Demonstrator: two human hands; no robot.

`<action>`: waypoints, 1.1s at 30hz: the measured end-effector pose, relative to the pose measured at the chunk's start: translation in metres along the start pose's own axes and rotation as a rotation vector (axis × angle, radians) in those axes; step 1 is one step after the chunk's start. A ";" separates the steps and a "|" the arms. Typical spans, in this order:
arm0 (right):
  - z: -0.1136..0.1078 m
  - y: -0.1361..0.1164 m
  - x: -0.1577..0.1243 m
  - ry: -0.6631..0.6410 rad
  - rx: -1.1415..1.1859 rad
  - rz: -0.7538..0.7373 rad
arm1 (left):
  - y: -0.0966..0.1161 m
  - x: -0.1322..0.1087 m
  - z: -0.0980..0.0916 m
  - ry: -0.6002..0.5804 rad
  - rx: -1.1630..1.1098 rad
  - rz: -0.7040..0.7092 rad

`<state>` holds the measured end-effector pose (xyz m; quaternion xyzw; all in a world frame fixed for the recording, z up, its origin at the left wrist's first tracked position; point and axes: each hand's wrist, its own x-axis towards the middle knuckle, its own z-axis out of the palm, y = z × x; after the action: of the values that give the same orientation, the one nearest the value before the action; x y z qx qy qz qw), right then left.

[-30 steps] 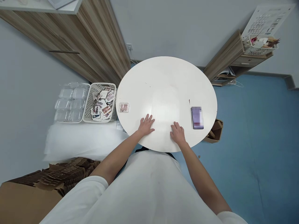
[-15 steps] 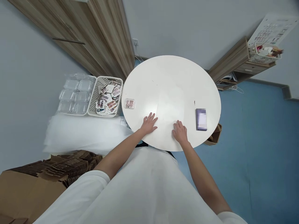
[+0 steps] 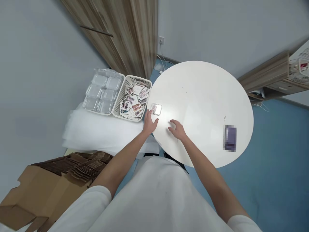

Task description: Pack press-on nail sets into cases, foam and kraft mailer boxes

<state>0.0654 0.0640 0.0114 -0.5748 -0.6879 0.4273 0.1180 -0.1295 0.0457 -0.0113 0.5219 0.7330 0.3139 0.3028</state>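
Observation:
My left hand [image 3: 150, 123] is at the left edge of the round white table [image 3: 205, 96], fingers apart, with nothing in it. Its fingertips reach the near left corner of a small clear plastic case [image 3: 156, 109] with pinkish pieces inside; whether they touch it I cannot tell. Over the table to the right, my right hand [image 3: 177, 129] has its thumb and fingers spread and holds nothing. Left of the table is a white basket [image 3: 116, 111] filled with cards of press-on nails [image 3: 137, 109].
Beside that basket, another holds several clear plastic boxes [image 3: 103, 91]. White foam sheets [image 3: 101, 132] lie in front, and an open carton [image 3: 50, 187] of folded brown cardboard stands nearer. A blurred purple object [image 3: 230, 138] lies on the table's right side. Wooden cabinets stand behind.
My view has turned left, so the table sits farther right. My left hand has moved from the tabletop to the small case. My right hand has shifted left and lifted somewhat.

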 end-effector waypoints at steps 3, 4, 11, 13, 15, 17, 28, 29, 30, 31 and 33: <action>0.015 -0.022 0.022 -0.025 0.160 0.082 | -0.008 0.009 -0.002 0.005 -0.116 -0.072; 0.020 -0.029 0.028 -0.029 0.202 0.099 | -0.011 0.012 -0.002 -0.004 -0.152 -0.098; 0.040 -0.050 0.049 -0.053 0.457 0.165 | -0.017 0.024 0.001 -0.049 -0.330 -0.223; 0.043 -0.050 0.050 -0.046 0.469 0.172 | -0.015 0.024 0.002 -0.050 -0.353 -0.236; 0.044 -0.049 0.050 -0.041 0.481 0.180 | -0.012 0.024 0.003 -0.047 -0.371 -0.235; 0.043 -0.045 0.048 -0.034 0.509 0.187 | -0.009 0.022 0.005 -0.043 -0.393 -0.228; 0.001 0.022 -0.016 0.191 0.507 0.163 | 0.040 -0.017 0.045 -0.211 -0.456 -0.069; -0.005 0.029 -0.025 0.211 0.503 0.162 | 0.047 -0.022 0.051 -0.242 -0.458 -0.056; -0.010 0.037 -0.034 0.231 0.498 0.164 | 0.053 -0.027 0.057 -0.276 -0.460 -0.049; -0.016 0.046 -0.042 0.250 0.490 0.169 | 0.058 -0.033 0.064 -0.308 -0.460 -0.045; -0.028 0.063 -0.058 0.276 0.471 0.182 | 0.069 -0.043 0.077 -0.358 -0.452 -0.044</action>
<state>0.1452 0.0234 0.0020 -0.6437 -0.4925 0.5018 0.3021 -0.0189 0.0339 -0.0002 0.4723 0.5905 0.3656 0.5427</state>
